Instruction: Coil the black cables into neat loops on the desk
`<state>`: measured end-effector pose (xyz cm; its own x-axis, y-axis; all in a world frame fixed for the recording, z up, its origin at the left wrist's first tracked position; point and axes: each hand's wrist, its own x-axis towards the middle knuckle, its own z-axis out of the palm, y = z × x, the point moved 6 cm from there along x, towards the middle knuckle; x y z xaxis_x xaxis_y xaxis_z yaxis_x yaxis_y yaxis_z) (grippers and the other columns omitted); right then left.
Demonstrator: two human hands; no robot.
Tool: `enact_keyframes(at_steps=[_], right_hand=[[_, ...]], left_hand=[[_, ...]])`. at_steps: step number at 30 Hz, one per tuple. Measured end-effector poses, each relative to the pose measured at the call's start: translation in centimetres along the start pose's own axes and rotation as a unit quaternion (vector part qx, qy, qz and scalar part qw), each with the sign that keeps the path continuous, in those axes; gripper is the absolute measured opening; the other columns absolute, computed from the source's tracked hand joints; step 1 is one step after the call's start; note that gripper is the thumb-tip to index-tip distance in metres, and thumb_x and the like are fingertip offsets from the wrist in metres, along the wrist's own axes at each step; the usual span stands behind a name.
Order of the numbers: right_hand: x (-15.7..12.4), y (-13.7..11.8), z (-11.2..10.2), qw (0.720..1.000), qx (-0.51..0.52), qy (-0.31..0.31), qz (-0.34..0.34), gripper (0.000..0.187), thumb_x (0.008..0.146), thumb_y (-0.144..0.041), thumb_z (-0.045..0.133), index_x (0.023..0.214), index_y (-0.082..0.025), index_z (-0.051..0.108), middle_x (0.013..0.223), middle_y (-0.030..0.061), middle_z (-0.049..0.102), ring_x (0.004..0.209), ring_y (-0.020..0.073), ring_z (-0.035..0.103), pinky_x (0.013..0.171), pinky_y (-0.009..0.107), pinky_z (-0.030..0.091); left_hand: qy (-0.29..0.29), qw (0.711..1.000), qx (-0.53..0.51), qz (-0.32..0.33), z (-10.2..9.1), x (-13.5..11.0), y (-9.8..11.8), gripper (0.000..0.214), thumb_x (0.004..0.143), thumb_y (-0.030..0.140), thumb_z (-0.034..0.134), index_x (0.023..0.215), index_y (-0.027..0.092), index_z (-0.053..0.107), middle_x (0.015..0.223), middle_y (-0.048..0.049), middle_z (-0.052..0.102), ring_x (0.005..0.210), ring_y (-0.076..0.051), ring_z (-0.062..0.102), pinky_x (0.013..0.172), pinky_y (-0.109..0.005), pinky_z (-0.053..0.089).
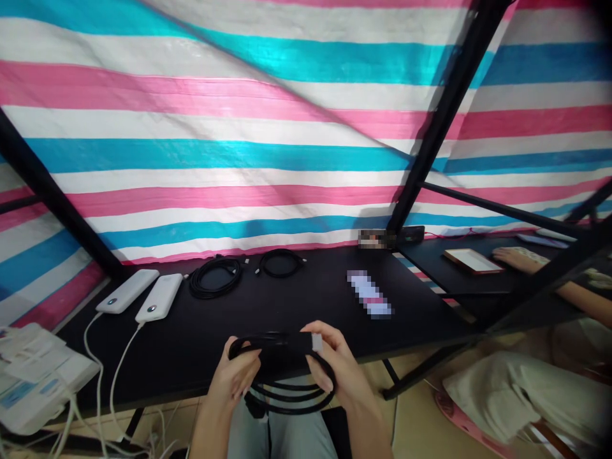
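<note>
A coiled black cable (291, 408) hangs between my two hands, just in front of the table edge and over my lap. My left hand (235, 371) is closed around the loops on the left side. With its fingers bent around the right side of the coil, my right hand (337, 357) also grips the cable, near a light-coloured connector end (316, 342). Farther back on the black table (287, 306) lie a larger coil of black cable (215, 278) and a smaller coiled cable (281, 262), both with metal plug ends showing.
Two white power banks (160, 298) with white cords lie at the table's left. A white box-like device (43, 376) with tangled cords is at lower left. A phone (369, 293) lies to the right. Black frame posts (449, 115) border the table; another person's hand (519, 258) rests beyond.
</note>
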<state>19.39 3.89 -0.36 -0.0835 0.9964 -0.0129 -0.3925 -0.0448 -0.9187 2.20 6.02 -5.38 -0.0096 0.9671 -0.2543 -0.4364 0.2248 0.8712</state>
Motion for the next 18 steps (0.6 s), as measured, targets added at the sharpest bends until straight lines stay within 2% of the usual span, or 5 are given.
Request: enact_keyframes(at_steps=[7, 10, 12, 15, 18], right_hand=[[0.6, -1.9, -0.7, 0.981, -0.112, 0.098, -0.127, 0.032, 0.080, -0.049, 0.060, 0.079, -0.019, 0.071, 0.075, 0.0036, 0.062, 0.064, 0.0139, 0.060, 0.057, 0.024, 0.050], [0.4, -2.1, -1.2, 0.979, -0.097, 0.086, -0.157, 0.052, 0.088, -0.059, 0.038, 0.089, -0.019, 0.071, 0.091, 0.0093, 0.066, 0.079, 0.0195, 0.064, 0.070, 0.033, 0.054], [0.1, -2.3, -1.0, 0.975, -0.116, 0.062, -0.179, 0.046, 0.086, -0.057, 0.045, 0.100, -0.021, 0.069, 0.095, 0.0093, 0.066, 0.081, 0.0201, 0.065, 0.076, 0.035, 0.054], [-0.3, -2.5, -0.6, 0.962, -0.181, 0.066, -0.192, 0.030, 0.078, -0.040, 0.065, 0.102, -0.023, 0.068, 0.096, 0.0062, 0.064, 0.076, 0.0165, 0.064, 0.068, 0.029, 0.054], [-0.5, -2.5, -0.3, 0.964, -0.177, 0.092, -0.178, 0.021, 0.078, -0.034, 0.065, 0.095, -0.022, 0.069, 0.086, 0.0030, 0.061, 0.057, 0.0098, 0.059, 0.047, 0.021, 0.049]], left_hand=[[-0.006, 0.999, 0.007, 0.038, 1.0, 0.2, 1.0, 0.036, 0.060, 0.036, 0.074, 0.056, 0.020, 0.042, 0.027, 0.0140, 0.020, 0.023, -0.002, 0.017, 0.028, -0.015, 0.015], [0.002, 0.997, 0.049, 0.066, 1.5, -0.2, 2.3, 0.049, 0.064, 0.041, 0.072, 0.048, 0.020, 0.030, 0.028, 0.0126, 0.018, 0.025, -0.001, 0.017, 0.029, -0.016, 0.013], [0.001, 0.996, 0.056, 0.070, 1.7, -0.4, 2.8, 0.054, 0.065, 0.044, 0.072, 0.045, 0.021, 0.026, 0.028, 0.0120, 0.018, 0.025, -0.001, 0.017, 0.030, -0.017, 0.012], [-0.004, 0.997, 0.052, 0.054, 1.6, -0.7, 2.8, 0.057, 0.064, 0.046, 0.072, 0.044, 0.021, 0.024, 0.027, 0.0116, 0.019, 0.024, -0.001, 0.017, 0.030, -0.017, 0.011], [-0.006, 0.998, 0.055, 0.038, 1.5, -0.8, 2.7, 0.058, 0.061, 0.049, 0.073, 0.044, 0.021, 0.025, 0.027, 0.0119, 0.020, 0.024, -0.001, 0.016, 0.029, -0.016, 0.012]])
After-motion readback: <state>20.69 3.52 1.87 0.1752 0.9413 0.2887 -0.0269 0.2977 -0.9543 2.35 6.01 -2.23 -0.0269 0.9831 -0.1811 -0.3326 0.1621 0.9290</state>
